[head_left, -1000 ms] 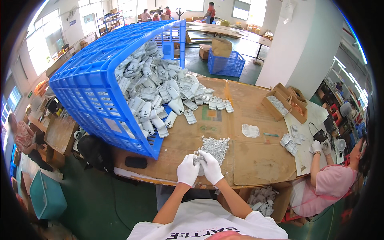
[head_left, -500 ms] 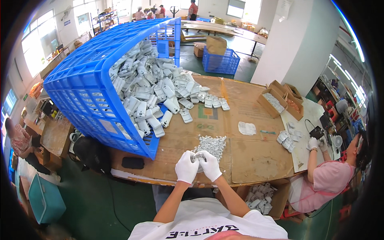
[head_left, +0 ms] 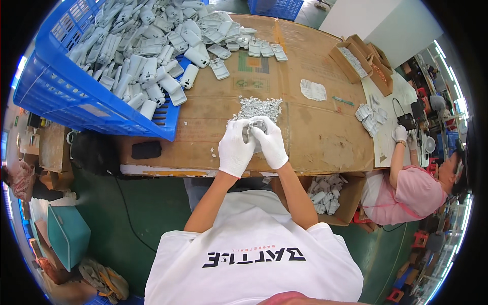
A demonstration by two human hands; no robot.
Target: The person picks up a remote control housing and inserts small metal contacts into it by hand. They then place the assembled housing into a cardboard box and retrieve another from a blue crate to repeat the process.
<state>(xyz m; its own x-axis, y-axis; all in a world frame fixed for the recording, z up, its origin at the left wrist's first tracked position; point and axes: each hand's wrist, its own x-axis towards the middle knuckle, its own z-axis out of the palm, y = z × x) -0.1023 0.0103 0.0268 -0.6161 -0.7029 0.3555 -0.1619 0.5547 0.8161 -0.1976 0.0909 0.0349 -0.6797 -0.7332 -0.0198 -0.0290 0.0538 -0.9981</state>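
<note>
My left hand (head_left: 236, 148) and my right hand (head_left: 270, 145), both in white knitted gloves, meet at the table's front part. Their fingers and thumbs close on a pale plastic casing (head_left: 257, 146), most of which the gloves hide. Just beyond the fingertips lies a heap of small silvery-white parts (head_left: 260, 108), with a few strays beside it. Up to the left, many white plastic casings (head_left: 190, 38) spill from a tipped blue crate (head_left: 61, 96). Several casings (head_left: 267, 49) stand in a short row at the pile's right end.
Cardboard covers the table (head_left: 315, 137). A dark pouch (head_left: 146, 150) lies near its front left edge. To the right are a paper (head_left: 313, 90), a green pen-like tool (head_left: 343, 100) and small-parts boxes (head_left: 351, 61). A co-worker (head_left: 406, 188) sits there; a carton of casings (head_left: 351, 198) stands below.
The view has tipped downward, so the table and crate sit higher in the picture. My hands stay together around the casing, near the heap of small parts.
</note>
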